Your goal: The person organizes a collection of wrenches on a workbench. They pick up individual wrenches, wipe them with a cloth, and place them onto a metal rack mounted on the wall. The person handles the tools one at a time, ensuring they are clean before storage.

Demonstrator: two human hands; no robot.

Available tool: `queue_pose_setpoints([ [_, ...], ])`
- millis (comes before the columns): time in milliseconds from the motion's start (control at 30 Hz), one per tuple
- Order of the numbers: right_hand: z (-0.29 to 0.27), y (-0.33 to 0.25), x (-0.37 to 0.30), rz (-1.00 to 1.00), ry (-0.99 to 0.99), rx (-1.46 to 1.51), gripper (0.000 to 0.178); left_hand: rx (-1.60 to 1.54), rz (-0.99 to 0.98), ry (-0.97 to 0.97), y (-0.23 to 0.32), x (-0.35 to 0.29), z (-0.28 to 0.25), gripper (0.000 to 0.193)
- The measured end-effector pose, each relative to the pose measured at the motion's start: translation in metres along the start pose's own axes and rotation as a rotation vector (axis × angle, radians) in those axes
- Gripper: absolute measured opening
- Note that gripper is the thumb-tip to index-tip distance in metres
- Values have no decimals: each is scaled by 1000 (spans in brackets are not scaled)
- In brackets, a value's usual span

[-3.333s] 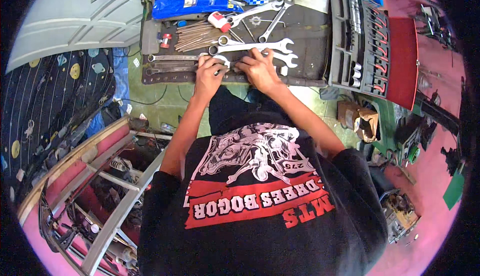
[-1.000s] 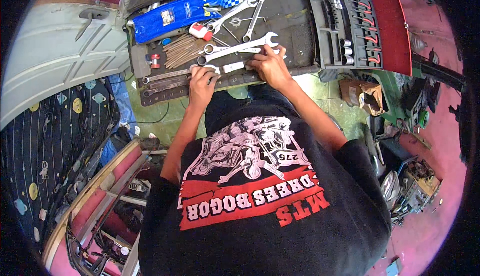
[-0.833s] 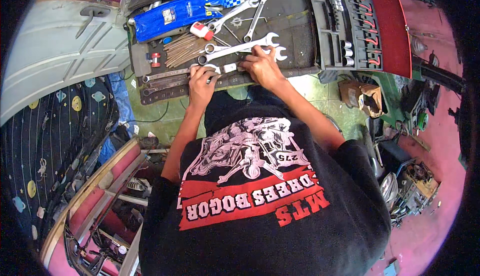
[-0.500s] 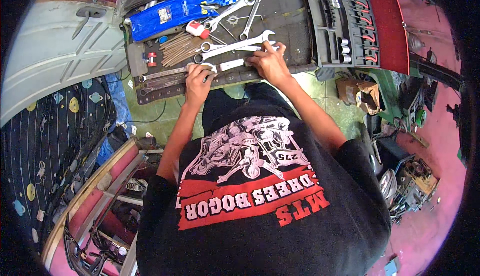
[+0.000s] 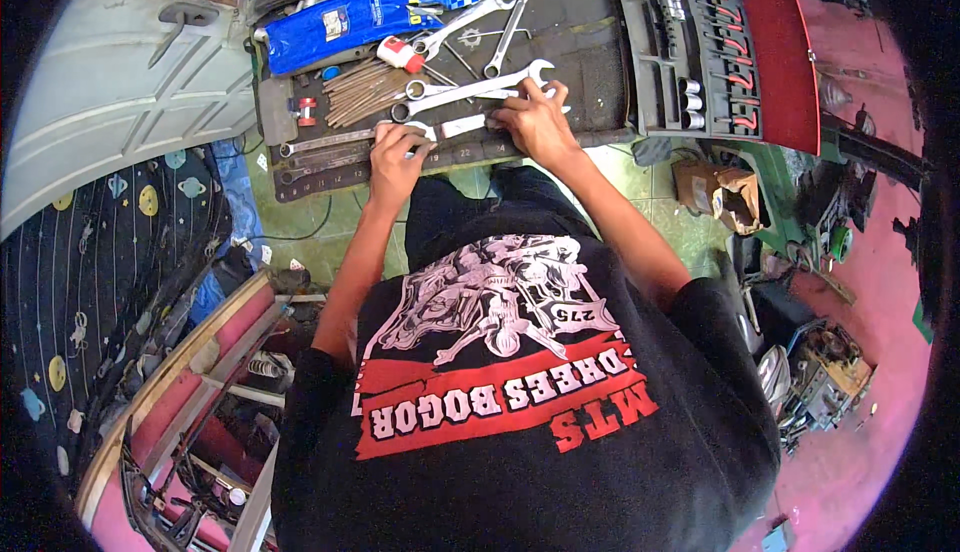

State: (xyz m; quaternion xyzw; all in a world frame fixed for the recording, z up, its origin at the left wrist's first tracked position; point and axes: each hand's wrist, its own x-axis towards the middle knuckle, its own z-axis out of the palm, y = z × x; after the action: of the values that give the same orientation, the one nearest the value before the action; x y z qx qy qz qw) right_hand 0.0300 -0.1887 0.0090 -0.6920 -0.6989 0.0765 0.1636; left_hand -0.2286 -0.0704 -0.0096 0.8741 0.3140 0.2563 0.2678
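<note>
At the near edge of the worktop, a silver combination wrench (image 5: 464, 125) lies crosswise between my two hands. My left hand (image 5: 398, 157) is closed at its left end, beside the open jaw. My right hand (image 5: 540, 124) has its bent fingers closed round the other end, which they hide. Just beyond, a larger combination wrench (image 5: 460, 96) reaches to the right hand's fingertips. Smaller wrenches (image 5: 325, 143) lie side by side to the left of my left hand, on a dark tool mat (image 5: 345, 180) with size marks.
Thin brown rods (image 5: 362, 92) lie behind the wrenches, near a white bottle with a red cap (image 5: 398, 54). Further back is a blue plastic packet (image 5: 345, 27). An open socket case (image 5: 650, 62) with a red lid (image 5: 778, 52) stands at the right. A paper bag (image 5: 735, 197) sits below it.
Both hands stay at the same wrench with almost no movement. The whole view has shifted slightly.
</note>
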Motion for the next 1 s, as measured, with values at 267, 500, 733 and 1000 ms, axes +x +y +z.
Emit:
queue_pose_setpoints([
  [267,-14,18,-21,75,100,-94,26,30,12,-4,-1,-2,2,13],
  [500,-12,20,-20,76,101,-31,32,59,-21,10,13,0,0,12],
  [733,-6,27,-30,111,148,-17,35,71,-19,24,11,-2,1,12],
  [1000,-13,40,-35,91,127,-7,33,16,-16,22,6,-2,3,14],
])
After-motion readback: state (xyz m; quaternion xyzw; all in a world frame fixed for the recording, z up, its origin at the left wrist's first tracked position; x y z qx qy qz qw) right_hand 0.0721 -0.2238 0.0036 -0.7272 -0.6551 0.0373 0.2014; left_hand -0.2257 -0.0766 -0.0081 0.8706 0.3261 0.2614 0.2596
